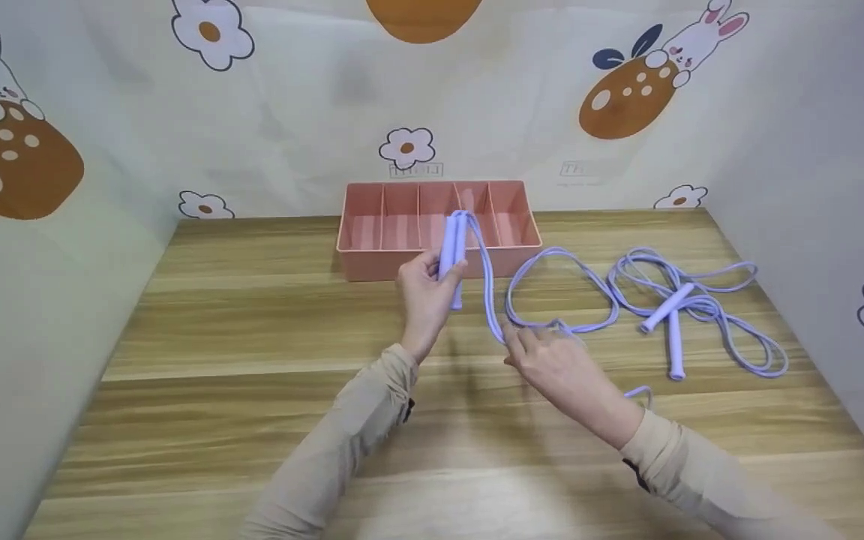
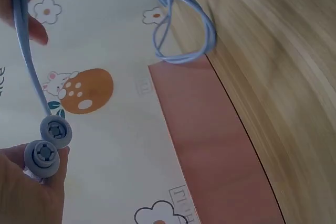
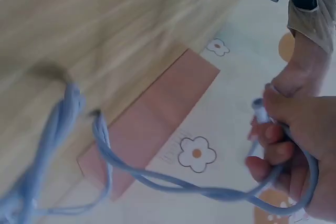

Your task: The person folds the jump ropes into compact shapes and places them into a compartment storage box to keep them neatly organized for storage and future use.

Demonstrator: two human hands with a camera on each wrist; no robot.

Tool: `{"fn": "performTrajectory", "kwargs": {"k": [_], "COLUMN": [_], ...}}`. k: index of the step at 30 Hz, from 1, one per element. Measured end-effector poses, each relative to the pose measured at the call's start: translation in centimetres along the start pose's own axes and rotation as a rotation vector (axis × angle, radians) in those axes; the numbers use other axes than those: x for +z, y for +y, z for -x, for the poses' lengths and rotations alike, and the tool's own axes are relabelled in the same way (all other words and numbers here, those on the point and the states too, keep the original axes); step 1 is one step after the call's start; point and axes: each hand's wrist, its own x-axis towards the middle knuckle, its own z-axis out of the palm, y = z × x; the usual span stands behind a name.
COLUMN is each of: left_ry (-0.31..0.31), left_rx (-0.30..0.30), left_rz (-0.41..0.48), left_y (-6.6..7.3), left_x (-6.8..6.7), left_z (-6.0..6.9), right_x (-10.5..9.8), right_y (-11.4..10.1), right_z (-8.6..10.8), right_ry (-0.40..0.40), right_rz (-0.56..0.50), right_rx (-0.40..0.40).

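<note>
My left hand grips the two lavender handles of a jump rope side by side, upright in front of the pink box. Their round ends face the left wrist camera. From the handles the doubled cord drops to my right hand, which curls its fingers round it in the right wrist view. Beyond that hand a looped stretch of cord lies over the table. Whether this loop all belongs to the held rope, I cannot tell.
A pink box with several compartments stands at the back of the wooden table. On the right lies another lavender jump rope, its handles crossed over coiled cord. Patterned cloth walls enclose the back and sides.
</note>
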Motion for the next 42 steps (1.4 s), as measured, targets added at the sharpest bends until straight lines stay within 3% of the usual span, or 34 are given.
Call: {"fn": "performTrajectory", "kwargs": {"k": [3, 6, 8, 13, 18, 24, 28, 31, 38, 42], "left_ry": [-0.078, -0.188, -0.260, -0.425, -0.560, -0.639, -0.681, -0.695, -0.705, -0.685], "left_rx": [0.064, 0.154, 0.244, 0.464, 0.610, 0.787, 0.898, 0.959, 1.006, 0.984], "left_rz": [-0.220, -0.356, -0.434, -0.624, -0.714, -0.718, -0.715, -0.653, -0.432, -0.315], "left_y": [-0.3, -0.4, -0.4, -0.4, -0.3, -0.2, -0.1, -0.2, -0.1, 0.0], "left_x": [0.1, 0.5, 0.8, 1.1, 1.0, 0.5, 0.0, -0.4, -1.0, -1.2], "left_z": [0.3, 0.8, 1.1, 2.0, 2.5, 2.7, 2.9, 3.0, 3.4, 3.7], "right_x": [-0.8, -1.4, -1.8, -2.3, -2.4, -2.8, -3.2, -3.6, -4.5, -4.3], "right_y": [0.2, 0.2, 0.3, 1.2, 2.6, 4.6, 5.6, 6.2, 7.4, 7.7], "right_z": [-0.1, -0.3, -0.4, -0.7, -0.8, -1.1, -1.3, -1.5, -2.1, -2.2], "right_ry": [-0.060, -0.085, -0.086, -0.074, -0.022, 0.024, -0.006, -0.058, -0.102, -0.083], "right_rz": [0.111, 0.173, 0.176, 0.023, -0.176, -0.338, -0.468, -0.576, -0.722, -0.858], "right_rx": [-0.137, -0.237, -0.290, -0.336, -0.302, -0.214, -0.115, -0.050, -0.045, -0.015]}}
